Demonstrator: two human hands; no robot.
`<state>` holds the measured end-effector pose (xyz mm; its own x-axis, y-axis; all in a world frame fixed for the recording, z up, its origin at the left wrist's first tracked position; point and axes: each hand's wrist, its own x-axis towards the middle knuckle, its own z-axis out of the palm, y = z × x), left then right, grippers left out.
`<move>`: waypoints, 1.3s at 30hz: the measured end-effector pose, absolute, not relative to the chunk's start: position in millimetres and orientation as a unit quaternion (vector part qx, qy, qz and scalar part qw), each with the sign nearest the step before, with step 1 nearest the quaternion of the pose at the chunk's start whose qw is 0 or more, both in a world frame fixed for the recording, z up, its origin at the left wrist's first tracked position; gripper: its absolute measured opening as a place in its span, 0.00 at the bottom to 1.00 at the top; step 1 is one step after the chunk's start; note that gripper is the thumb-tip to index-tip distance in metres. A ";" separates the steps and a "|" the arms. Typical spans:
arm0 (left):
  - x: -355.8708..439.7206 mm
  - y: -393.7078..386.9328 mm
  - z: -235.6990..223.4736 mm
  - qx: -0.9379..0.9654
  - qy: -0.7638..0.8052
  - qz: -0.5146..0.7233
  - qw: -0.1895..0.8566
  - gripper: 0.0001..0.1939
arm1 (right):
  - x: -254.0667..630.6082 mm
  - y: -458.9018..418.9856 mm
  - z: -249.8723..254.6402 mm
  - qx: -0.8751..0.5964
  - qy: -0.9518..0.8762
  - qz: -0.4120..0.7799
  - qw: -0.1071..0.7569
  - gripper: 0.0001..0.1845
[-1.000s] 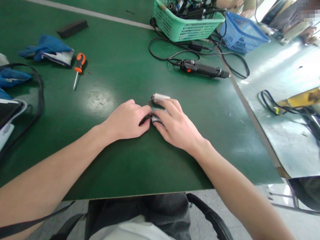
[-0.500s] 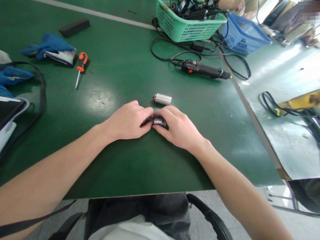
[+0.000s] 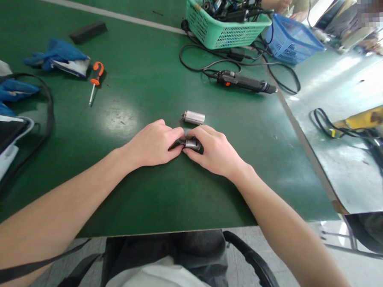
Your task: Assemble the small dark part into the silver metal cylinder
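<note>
My left hand [image 3: 153, 144] and my right hand [image 3: 216, 151] meet on the green table [image 3: 155, 196], both gripping a small dark metal cylindrical part [image 3: 191, 144] between the fingertips. Most of that part is hidden by my fingers. A silver metal cylinder [image 3: 193, 117] lies free on the table just beyond my right hand, not touching it.
A black electric screwdriver [image 3: 244, 82] with its cable lies farther back. A green basket [image 3: 223, 19] and a blue basket [image 3: 290, 37] of cables stand at the far edge, near another person's hands [image 3: 285, 3]. An orange-handled screwdriver [image 3: 94, 81] and blue gloves [image 3: 58, 54] lie at left.
My right hand has pulled back from the silver cylinder and curled tighter around the small dark part. The left hand has hardly moved.
</note>
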<state>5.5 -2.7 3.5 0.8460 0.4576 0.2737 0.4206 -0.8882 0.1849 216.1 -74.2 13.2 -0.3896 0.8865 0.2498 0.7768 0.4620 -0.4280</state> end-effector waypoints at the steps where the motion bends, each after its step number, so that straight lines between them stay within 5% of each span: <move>1: 5.3 -2.6 3.6 0.959 0.228 0.158 0.058 0.09 | 216.1 -74.1 12.7 -0.505 -0.824 0.120 0.226 0.07; 39: 6.8 -3.3 3.7 0.957 0.238 0.155 0.048 0.10 | 217.3 -73.7 13.4 -0.514 -0.819 0.126 0.224 0.07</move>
<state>6.8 -3.3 3.7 0.8381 0.4715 0.2744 0.4417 -0.8817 0.1658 217.3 -73.7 13.4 -0.3721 0.8974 0.2372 0.7841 0.4406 -0.4370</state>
